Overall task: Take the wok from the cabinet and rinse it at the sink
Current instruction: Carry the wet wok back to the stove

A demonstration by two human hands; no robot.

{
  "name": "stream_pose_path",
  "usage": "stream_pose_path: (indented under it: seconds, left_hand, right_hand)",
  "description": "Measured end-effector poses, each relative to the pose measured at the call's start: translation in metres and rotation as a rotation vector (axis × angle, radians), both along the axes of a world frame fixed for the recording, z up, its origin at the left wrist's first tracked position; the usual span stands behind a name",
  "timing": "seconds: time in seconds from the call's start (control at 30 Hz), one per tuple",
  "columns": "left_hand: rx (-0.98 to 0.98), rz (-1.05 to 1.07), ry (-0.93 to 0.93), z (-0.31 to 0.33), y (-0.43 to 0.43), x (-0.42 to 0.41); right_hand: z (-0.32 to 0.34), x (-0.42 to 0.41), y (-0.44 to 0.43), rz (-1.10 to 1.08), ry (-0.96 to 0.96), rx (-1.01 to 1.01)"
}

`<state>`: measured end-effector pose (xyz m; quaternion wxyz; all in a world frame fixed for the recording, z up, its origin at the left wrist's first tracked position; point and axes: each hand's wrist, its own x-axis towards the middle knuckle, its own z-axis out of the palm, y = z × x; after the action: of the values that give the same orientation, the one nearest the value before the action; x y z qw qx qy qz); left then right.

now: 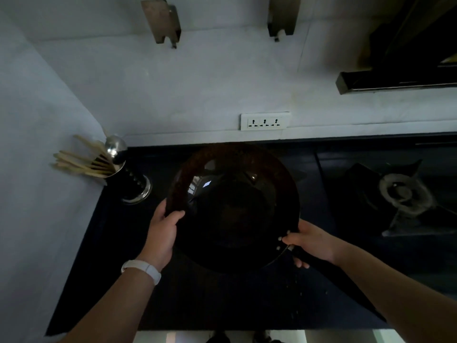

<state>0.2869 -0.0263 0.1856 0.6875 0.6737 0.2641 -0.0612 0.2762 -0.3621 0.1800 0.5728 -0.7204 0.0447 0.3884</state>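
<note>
Wok (232, 206) held over the dark counter (111, 243), left hand (162, 231) gripping its rim, right hand (312, 241) closed on its handle (cabinet step apparently done). Next move calls for carrying it to the sink, not in view.

Item count, head view:

- Wok (232, 206): one, with three rivets visible near its handle.
- Hands: two, the left hand (162, 230) and the right hand (312, 240).
- Wristband (141, 268): one, white, on the left wrist.
- Utensil holder (128, 177): one, containing several wooden utensils (81, 162); exact number cannot be determined. One metal ladle (115, 146) stands among them.
- Wall outlet strip (265, 121): one, with three sockets.
- Stove burner (405, 194): one visible.
- Wall brackets: two, one at left (162, 21) and one at right (283, 17).
- Tabletop (222, 298): one.
</note>
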Motion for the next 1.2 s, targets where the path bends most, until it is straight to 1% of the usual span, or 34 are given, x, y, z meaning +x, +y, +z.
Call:
stream_pose_path:
  seconds: [0.2,0.33,0.47,0.63,0.73,0.83,0.87,0.97,1.1,1.2]
  left_hand:
    - [0.019,-0.078,0.091,-0.037,0.009,0.033]
    - [0.026,-0.114,0.132,-0.054,0.015,0.039]
    - [0.036,-0.135,0.128,-0.061,0.018,0.045]
    - [0.059,-0.140,0.125,-0.067,0.023,0.048]
    - [0.082,-0.123,0.083,-0.065,0.028,0.055]
    - [0.136,-0.141,0.023,-0.057,0.030,0.071]
    - [0.164,-0.161,0.006,-0.054,0.030,0.076]
    - [0.218,-0.216,-0.016,-0.051,0.029,0.083]
    - [0.253,-0.239,-0.020,-0.056,0.031,0.081]
    - [0.273,-0.230,-0.018,-0.059,0.032,0.078]
  right_hand:
    - [-0.014,0.023,0.003,0.023,0.051,-0.090]
    - [-0.028,0.030,0.002,-0.006,0.081,-0.090]
    - [-0.040,0.038,-0.002,-0.006,0.107,-0.088]
    - [-0.038,0.045,-0.004,0.088,0.101,-0.173]
    - [-0.031,0.041,-0.005,0.061,0.059,-0.344]
    - [-0.023,0.027,-0.018,0.169,-0.027,-0.604]
    - [-0.020,0.019,-0.023,0.178,-0.039,-0.659]
    - [-0.012,-0.010,-0.035,0.092,-0.057,-0.689]
    - [0.004,-0.039,-0.035,0.105,-0.251,-0.941]
    - [0.005,-0.045,-0.029,0.099,-0.374,-1.016]
